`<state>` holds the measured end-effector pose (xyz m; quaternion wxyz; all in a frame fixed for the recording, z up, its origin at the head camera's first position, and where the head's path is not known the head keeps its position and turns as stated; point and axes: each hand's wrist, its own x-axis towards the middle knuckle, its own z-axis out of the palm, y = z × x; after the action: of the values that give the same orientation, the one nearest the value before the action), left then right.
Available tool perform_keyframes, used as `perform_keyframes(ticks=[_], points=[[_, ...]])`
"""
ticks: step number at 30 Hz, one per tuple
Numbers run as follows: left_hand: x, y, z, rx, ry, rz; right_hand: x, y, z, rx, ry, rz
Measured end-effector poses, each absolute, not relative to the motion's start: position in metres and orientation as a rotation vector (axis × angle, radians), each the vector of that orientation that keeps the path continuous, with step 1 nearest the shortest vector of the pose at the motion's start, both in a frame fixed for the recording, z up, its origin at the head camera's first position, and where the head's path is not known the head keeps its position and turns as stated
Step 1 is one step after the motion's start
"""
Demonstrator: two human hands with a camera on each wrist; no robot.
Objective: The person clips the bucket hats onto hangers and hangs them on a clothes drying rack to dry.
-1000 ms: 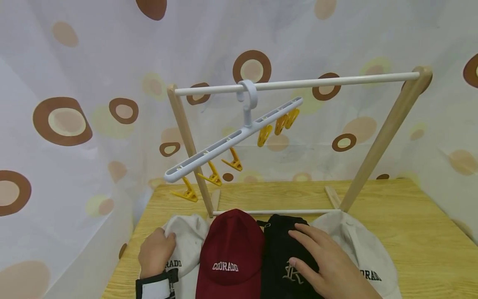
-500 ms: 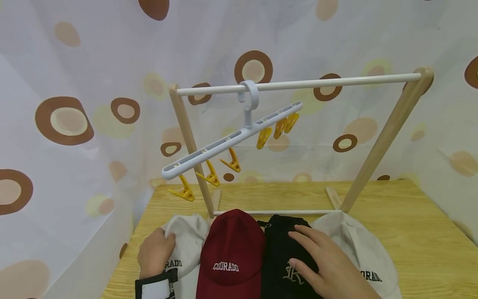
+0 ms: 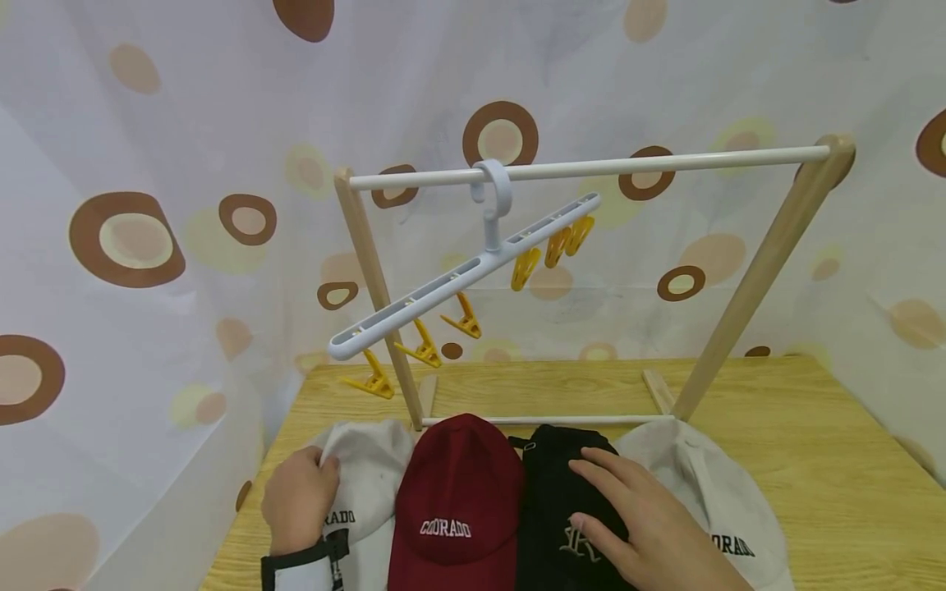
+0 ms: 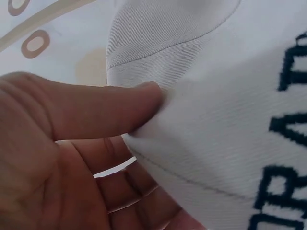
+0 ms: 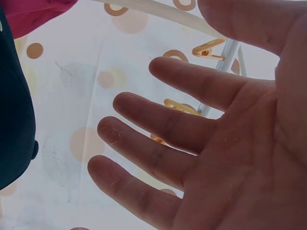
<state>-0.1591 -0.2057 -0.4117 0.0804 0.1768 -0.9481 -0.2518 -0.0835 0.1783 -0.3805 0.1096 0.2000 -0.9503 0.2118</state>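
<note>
My left hand (image 3: 301, 497) pinches the side of a white cap (image 3: 373, 476) at the left end of a row. In the left wrist view the thumb (image 4: 139, 103) lies on the cap's cloth, with the other fingers behind it. Beside it lie a dark red cap (image 3: 461, 484) with white lettering and a black cap (image 3: 550, 492) with an embroidered letter. My right hand (image 3: 650, 525) is over the black cap, fingers spread and holding nothing. In the right wrist view there is a gap between the fingers and the dark cap (image 5: 14, 120). A second white cap (image 3: 727, 484) lies at the right, partly hidden by that hand.
Behind the caps stands a wooden rack (image 3: 769, 271) with a white top rail (image 3: 665, 166). From the rail hangs a white hanger (image 3: 458, 277), slanted, with several yellow clips (image 3: 421, 349). A wood-grain table (image 3: 805, 460) lies beneath; a patterned sheet (image 3: 185, 328) surrounds it.
My left hand has shifted slightly to the left, with the white cap's edge still pinched. The hanger has swayed a little. My right hand has hardly moved.
</note>
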Motion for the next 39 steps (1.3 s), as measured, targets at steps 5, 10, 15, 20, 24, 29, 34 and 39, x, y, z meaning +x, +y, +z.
perform_keyframes(ticks=[5, 10, 15, 20, 24, 29, 34, 39], points=[[-0.153, -0.208, -0.404, 0.525, -2.709, -0.718, -0.084, 0.177, -0.380, 0.588, -2.799, 0.619], [-0.145, -0.207, -0.395, 0.525, -2.498, -0.704, -0.085, 0.176, -0.379, 0.588, -2.824, 0.610], [-0.140, -0.199, -0.385, 0.485, -2.336, -0.721, -0.086, 0.176, -0.378, 0.599, -2.856, 0.601], [-0.135, -0.191, -0.376, 0.383, -2.275, -0.700, -0.087, 0.175, -0.379, 0.601, -2.885, 0.599], [-0.130, -0.184, -0.369, 0.342, -2.281, -0.704, -0.087, 0.172, -0.379, 0.605, -2.888, 0.616], [-0.126, -0.177, -0.362, 0.307, -2.262, -0.706, -0.088, 0.164, -0.378, 0.629, -2.881, 0.640], [-0.125, -0.174, -0.361, 0.282, -2.245, -0.702, -0.087, 0.157, -0.380, 0.670, -2.844, 0.600], [-0.127, -0.174, -0.364, 0.261, -2.242, -0.725, -0.086, 0.143, -0.377, 0.745, -2.782, 0.582]])
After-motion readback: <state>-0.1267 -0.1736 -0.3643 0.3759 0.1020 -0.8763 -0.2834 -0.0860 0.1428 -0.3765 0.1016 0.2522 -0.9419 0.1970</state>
